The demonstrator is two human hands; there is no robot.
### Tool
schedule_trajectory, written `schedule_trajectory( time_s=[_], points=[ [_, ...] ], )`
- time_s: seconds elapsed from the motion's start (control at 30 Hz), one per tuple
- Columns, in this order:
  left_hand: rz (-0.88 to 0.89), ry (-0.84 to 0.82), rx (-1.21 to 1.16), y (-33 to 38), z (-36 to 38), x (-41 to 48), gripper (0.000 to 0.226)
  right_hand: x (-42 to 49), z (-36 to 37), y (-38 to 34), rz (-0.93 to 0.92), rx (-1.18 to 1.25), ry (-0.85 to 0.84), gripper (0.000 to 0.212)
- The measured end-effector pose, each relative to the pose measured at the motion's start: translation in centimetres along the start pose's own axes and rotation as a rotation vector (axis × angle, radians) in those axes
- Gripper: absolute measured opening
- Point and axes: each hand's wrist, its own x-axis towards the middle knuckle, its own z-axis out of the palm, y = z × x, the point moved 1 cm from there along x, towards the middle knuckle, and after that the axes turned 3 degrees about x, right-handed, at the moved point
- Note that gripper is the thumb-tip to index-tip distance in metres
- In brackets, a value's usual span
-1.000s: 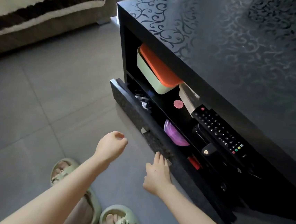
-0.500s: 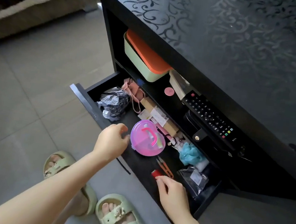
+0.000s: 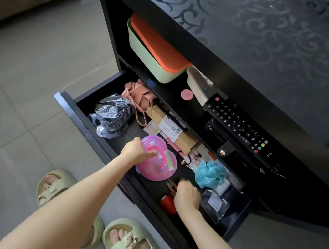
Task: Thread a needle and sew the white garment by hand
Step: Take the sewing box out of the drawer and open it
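Observation:
A round translucent pink sewing box (image 3: pixel 161 168) with a pink handle on its lid lies in the open black drawer (image 3: pixel 76 116). My left hand (image 3: pixel 135 151) grips its left edge, thumb on the lid. My right hand (image 3: pixel 186 196) reaches down into the drawer's near right part, fingers bent over small orange thread snips (image 3: pixel 170 186), of which only the tips show. A red thread spool (image 3: pixel 168 204) lies just left of that hand. Whether the right hand holds anything is hidden. No white garment or needle is in view.
The drawer also holds a crumpled plastic bag (image 3: pixel 112 117), pink straps (image 3: pixel 140 96), a cardboard box (image 3: pixel 171 125) and a blue mesh puff (image 3: pixel 210 174). On the shelf above are a green box with an orange lid (image 3: pixel 152 49) and a remote (image 3: pixel 240 125). My sandalled feet (image 3: pixel 128 241) stand on grey tiles.
The drawer was pulled from nearly closed to fully open. My left hand moved onto the pink box and took hold of it. My right hand moved from the drawer front in over the snips.

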Motion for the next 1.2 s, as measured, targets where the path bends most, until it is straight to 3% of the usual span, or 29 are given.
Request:
schedule_trajectory(
  time_s=[0.13, 0.23, 0.4, 0.5, 0.6, 0.9, 1.03, 1.1, 1.2],
  points=[
    [-0.106, -0.118, -0.356, 0.0, 0.8, 1.3, 0.065, 0.3, -0.9, 0.8, 0.05, 0.051, -0.04, 0.025],
    [-0.114, -0.121, -0.359, 0.3, 0.5, 0.6, 0.057, -0.9, -2.1, 1.6, 0.033, 0.241, 0.044, 0.009],
    [-0.074, -0.114, -0.41, 1.5, -2.4, -2.1, 0.064, -6.2, -4.7, 1.8, -0.205, 0.626, 0.022, 0.029],
    [-0.048, -0.075, -0.499, 2.0, -5.3, -5.2, 0.06, -9.4, -5.2, 1.5, -0.39, 0.458, -0.079, 0.025],
    [-0.042, -0.032, -0.571, 1.5, -7.6, -8.7, 0.057, -10.7, -4.4, 1.0, -0.456, 0.145, -0.105, 0.042],
    [-0.049, 0.139, -0.606, 0.3, -12.3, -17.7, 0.054, -10.1, -5.1, 1.1, -0.503, 0.005, 0.127, 0.036],
    [-0.005, 0.159, -0.696, 0.5, -13.2, -20.6, 0.049, -8.3, -8.7, 2.3, -0.417, -0.027, 0.085, 0.03],
    [0.029, 0.172, -0.723, 1.1, -13.3, -21.7, 0.047, -8.2, -10.9, 2.5, -0.402, 0.016, 0.078, 0.027],
    [0.077, 0.173, -0.755, 2.5, -13.3, -23.5, 0.037, -10.2, -14.5, 2.3, -0.445, 0.189, 0.236, 0.022]
  ],
)
